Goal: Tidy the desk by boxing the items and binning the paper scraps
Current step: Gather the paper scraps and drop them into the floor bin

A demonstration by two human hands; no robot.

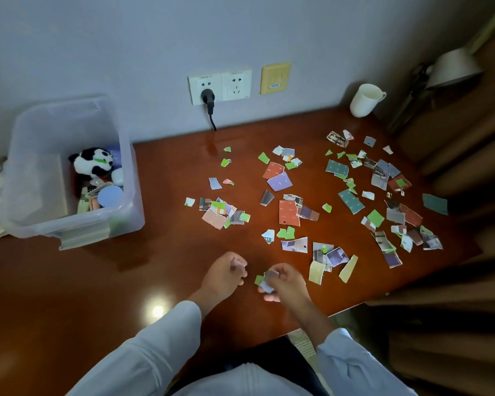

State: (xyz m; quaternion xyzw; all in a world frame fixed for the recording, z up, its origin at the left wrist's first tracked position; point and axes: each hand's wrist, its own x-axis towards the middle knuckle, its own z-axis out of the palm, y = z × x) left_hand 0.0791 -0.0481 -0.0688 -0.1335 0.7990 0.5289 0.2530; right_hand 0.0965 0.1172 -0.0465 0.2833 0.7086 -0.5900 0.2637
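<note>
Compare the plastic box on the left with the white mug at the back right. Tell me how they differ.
The plastic box is see-through and rectangular; the mug is opaque white and round. The box is far larger than the mug. The box holds a panda plush and other items; no contents show in the mug. Both stand open-topped on the desk near the wall.
</note>
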